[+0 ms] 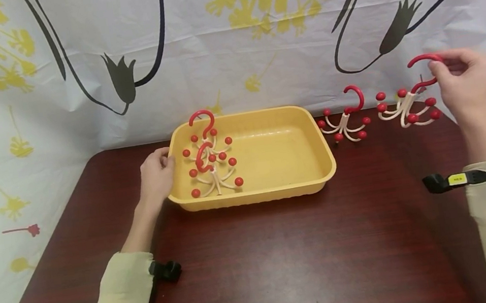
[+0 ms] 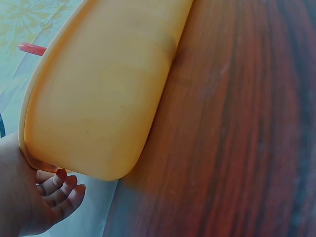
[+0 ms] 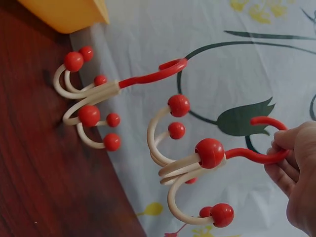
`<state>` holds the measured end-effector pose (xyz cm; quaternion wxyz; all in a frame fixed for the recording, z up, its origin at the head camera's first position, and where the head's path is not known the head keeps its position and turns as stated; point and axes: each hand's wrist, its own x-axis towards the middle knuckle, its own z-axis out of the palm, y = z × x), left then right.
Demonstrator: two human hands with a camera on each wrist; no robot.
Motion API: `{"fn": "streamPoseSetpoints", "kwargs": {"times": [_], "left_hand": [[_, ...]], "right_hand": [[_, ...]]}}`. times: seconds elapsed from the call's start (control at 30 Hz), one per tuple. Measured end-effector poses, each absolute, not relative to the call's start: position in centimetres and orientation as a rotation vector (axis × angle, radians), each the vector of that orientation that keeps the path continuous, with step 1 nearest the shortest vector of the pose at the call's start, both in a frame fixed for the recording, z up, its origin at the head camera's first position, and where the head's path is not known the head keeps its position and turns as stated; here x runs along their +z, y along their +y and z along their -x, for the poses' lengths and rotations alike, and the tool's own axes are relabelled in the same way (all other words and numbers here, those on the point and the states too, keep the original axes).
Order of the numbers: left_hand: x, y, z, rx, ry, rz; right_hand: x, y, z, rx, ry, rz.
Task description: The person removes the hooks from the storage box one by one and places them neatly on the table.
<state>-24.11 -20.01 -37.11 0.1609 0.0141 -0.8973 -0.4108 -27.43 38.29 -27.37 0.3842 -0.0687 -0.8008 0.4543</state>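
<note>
Pinching the red crook of one hanger, the right hand in the head view holds it near a second hanger on the bench; the left hand grips the left rim of a yellow tray with two more hangers inside. In the left wrist view, fingers curl under that rim, thumb hidden. In the right wrist view, only the smooth crook is held: the hanger could swivel, and a low path might snag its neighbour's arms.
</note>
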Motion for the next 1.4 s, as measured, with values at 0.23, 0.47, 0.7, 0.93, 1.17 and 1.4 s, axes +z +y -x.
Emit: {"fn": "streamPoseSetpoints", "kwargs": {"times": [0.23, 0.47, 0.7, 0.93, 1.17, 1.4], "left_hand": [[-37.3, -20.1, 24.1, -1.183, -2.563, -0.049], [-37.4, -20.1, 24.1, -1.183, -2.562, -0.042], [-37.4, -20.0, 24.2, -1.186, -2.546, -0.031], [-37.4, -20.0, 24.2, -1.194, -2.557, -0.042], [-37.1, -20.0, 24.3, -1.208, -2.546, -0.035], [-37.2, -20.0, 24.2, -1.205, -2.546, -0.035]], "right_hand": [[-28.5, 38.4, 28.1, 1.238, -2.034, 0.262], [-29.4, 38.7, 28.4, 1.329, -2.057, 0.389], [-30.5, 38.7, 28.7, 1.336, -2.074, 0.458], [-31.4, 38.5, 29.4, 1.191, -2.092, 0.574], [-31.6, 37.6, 29.0, 1.131, -2.128, 0.584], [-32.4, 38.5, 29.7, 1.114, -2.184, 0.54]]}}
